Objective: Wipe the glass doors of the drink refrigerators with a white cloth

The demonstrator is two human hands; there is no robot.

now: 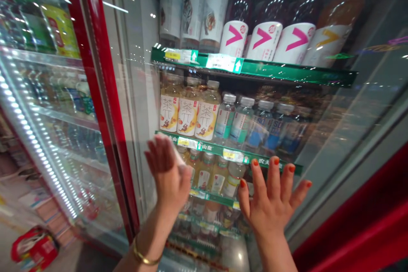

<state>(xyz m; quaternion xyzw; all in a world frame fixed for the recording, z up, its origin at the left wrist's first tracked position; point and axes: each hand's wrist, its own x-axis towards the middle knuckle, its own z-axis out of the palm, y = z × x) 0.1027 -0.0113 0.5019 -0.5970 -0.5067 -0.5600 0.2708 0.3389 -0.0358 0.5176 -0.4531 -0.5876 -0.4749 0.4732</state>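
Left hand (167,174) pressed to the glass door (137,93), white cloth (169,149) pinned beneath it, edges showing past the fingers. Right hand (270,199) open and apart from the left, fingers spread on the same pane, nails orange. Gold bangle (145,256) around the left wrist. Behind the glass, green shelves (255,68): pink-marked bottles (264,40) higher up, tea bottles (188,112) lower left, water bottles (242,123) lower right. Red door frame (102,72) left of the hands, lit fridge door (28,123) farther left. Near left, on the floor (76,259), a red-and-white package (35,248). Bright glare across the glass.
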